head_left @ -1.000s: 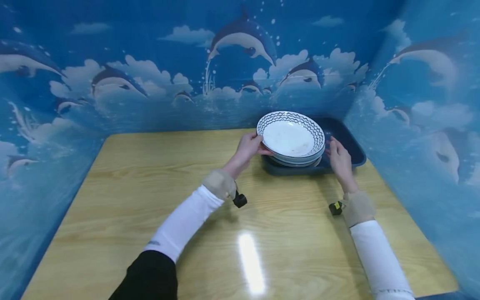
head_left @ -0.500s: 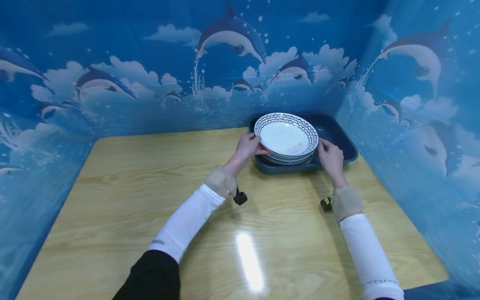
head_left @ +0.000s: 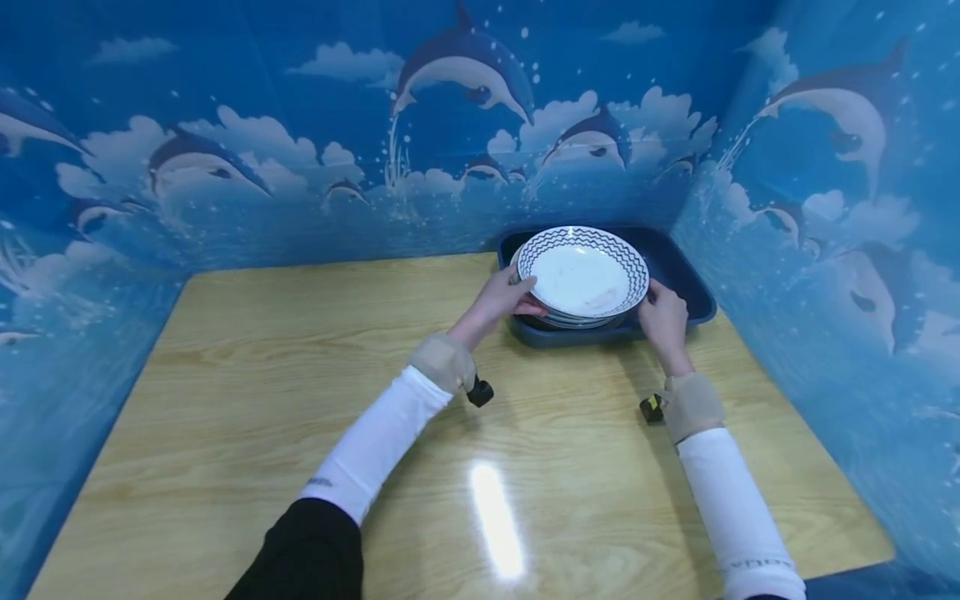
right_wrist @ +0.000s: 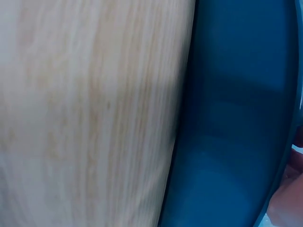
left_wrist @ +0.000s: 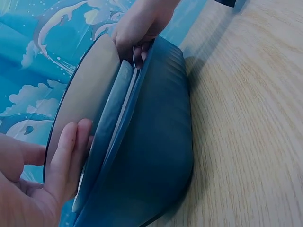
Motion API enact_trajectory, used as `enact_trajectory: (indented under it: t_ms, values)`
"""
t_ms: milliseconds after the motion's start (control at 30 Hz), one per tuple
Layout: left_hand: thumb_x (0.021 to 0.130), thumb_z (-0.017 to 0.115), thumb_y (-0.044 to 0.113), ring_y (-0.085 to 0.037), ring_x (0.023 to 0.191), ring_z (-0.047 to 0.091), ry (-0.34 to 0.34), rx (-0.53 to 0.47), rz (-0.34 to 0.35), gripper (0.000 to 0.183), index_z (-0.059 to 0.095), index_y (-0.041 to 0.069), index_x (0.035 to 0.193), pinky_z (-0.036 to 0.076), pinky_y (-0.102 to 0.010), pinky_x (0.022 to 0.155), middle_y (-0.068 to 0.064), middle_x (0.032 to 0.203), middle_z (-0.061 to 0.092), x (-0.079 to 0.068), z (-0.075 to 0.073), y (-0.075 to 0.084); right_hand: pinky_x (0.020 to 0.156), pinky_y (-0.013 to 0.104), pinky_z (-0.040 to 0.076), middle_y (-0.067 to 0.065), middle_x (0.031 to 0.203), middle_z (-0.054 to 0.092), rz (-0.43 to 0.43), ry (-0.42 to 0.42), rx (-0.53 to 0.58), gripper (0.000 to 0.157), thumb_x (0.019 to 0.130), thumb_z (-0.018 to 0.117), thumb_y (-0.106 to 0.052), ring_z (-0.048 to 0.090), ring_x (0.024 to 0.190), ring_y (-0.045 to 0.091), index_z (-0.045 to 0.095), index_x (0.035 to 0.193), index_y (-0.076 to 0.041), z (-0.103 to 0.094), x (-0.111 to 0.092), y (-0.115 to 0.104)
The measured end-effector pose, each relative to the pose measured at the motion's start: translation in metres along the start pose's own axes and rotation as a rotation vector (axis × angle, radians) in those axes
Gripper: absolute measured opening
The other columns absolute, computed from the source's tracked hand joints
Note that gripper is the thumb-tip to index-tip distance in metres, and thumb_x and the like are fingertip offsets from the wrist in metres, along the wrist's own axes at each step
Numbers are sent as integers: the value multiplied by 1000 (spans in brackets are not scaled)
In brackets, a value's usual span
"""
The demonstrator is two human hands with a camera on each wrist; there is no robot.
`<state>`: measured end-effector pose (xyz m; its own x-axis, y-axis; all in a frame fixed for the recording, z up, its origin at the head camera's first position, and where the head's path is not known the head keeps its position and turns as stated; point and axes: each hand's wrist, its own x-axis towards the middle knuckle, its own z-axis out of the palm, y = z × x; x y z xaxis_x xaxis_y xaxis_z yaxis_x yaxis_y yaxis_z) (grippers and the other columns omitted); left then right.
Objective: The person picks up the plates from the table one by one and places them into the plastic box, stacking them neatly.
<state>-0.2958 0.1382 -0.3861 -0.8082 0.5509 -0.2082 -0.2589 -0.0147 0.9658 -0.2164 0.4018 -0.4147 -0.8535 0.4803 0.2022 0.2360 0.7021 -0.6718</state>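
Observation:
A white plate (head_left: pixel 581 279) with a dark wavy-line rim tops a small stack inside the dark blue tub (head_left: pixel 551 337). My left hand (head_left: pixel 501 296) grips its left rim, thumb on top and fingers beneath. At the opposite rim, my right hand (head_left: pixel 664 318) pinches the edge. In the left wrist view, a gap shows between the top plate's underside (left_wrist: pixel 87 87) and the lower plates (left_wrist: pixel 116 101), which lean within the tub. Only part of the right hand (right_wrist: pixel 289 198) shows at the right wrist view's edge, beyond the tub's wall (right_wrist: pixel 232 123).
The tub stands at the back right corner of a light wooden table (head_left: pixel 337 358). Blue dolphin-print walls (head_left: pixel 300 167) rise close behind it and to its right. The tub's right part (head_left: pixel 671 267) shows its dark inside.
My right hand has come in from the right to the plate's rim. The top plate has since shifted slightly right, apart from the plates below, with both hands on it.

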Motion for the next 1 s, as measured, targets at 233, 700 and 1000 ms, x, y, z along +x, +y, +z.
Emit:
enact_trajectory:
  t_ms: [233,700,1000]
  values:
    - [107,53,19,-17,63,69,22,2,-4,64,22,3,160,60,-42,90,-11,78,68,1,-5,0,95,53,52,25,131,63,12,-12,4,45,102,46,-14,63,118,39,55,144,-1,2,5,-2]
    - [107,50,11,-19,82,71,101,118,54,39,51,-2,144,62,-31,77,-21,109,71,-3,-24,2,108,37,48,17,145,56,186,62,358,46,111,37,-29,59,126,21,51,149,-7,-9,15,-3]
    - [109,47,20,-29,121,62,198,562,181,38,55,9,145,55,-42,99,-11,131,66,-19,-33,8,120,36,34,9,153,50,60,132,299,50,110,37,-34,43,143,22,46,153,-10,-36,3,-38]
